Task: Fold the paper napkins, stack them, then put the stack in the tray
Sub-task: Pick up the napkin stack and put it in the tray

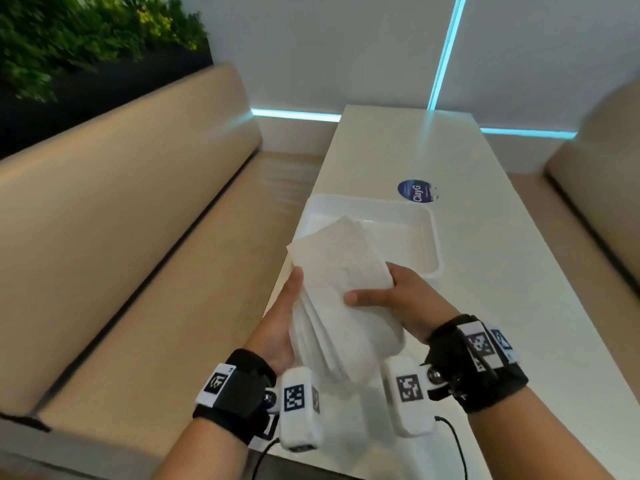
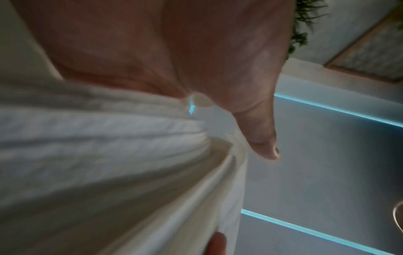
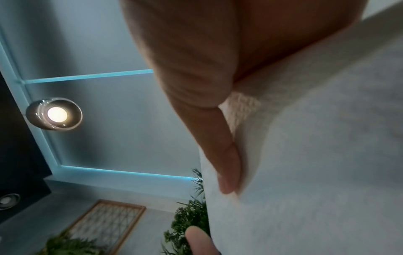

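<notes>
Both hands' fingers gripped the stack [image 1: 339,292], its long axis pointing at the tray [image 1: 431,237] just above in frame.

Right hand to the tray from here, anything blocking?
Probably yes. The tray lies just beyond the right hand, nothing between them, but that hand and the left hand both grip the napkin stack.

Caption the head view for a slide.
Both hands, left hand and right hand, hold the napkin stack above the table, near the white tray.
</notes>
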`<state>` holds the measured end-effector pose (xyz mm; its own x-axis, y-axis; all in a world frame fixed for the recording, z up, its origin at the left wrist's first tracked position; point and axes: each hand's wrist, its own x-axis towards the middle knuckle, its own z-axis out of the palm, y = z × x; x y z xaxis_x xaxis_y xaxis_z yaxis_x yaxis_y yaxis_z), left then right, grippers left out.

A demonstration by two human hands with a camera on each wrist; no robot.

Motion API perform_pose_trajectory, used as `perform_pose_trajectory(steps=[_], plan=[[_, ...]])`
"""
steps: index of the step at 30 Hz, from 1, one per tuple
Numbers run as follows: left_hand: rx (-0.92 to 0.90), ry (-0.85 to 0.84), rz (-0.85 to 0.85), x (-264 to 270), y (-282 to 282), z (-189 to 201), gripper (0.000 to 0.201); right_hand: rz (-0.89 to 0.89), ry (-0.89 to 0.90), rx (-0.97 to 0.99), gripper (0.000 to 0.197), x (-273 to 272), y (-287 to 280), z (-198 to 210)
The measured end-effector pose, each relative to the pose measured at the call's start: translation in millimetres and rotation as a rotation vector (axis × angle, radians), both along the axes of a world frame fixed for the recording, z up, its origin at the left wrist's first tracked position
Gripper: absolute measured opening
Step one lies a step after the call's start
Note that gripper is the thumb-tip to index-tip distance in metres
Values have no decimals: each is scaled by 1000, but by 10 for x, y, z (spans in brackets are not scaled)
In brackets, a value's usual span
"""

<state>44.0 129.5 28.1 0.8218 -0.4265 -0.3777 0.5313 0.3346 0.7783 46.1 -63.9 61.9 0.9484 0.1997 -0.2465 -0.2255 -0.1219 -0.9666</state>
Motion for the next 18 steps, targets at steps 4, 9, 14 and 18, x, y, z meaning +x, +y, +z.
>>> perform_pose_trajectory(steps=[4,9,14,18], plan=[[-218,28,-59,147,-236,23,83,8,-70,7,52,248,-195,64],[-155,-113,93,543,-517,168,100,-28,-78,-84,62,687,-485,124],[57,-179,293,924,-781,247,69,-187,-14,-97,59,991,-572,124],[134,-142,361,1061,-982,136,60,-205,-43,-49,51,1091,-513,116]])
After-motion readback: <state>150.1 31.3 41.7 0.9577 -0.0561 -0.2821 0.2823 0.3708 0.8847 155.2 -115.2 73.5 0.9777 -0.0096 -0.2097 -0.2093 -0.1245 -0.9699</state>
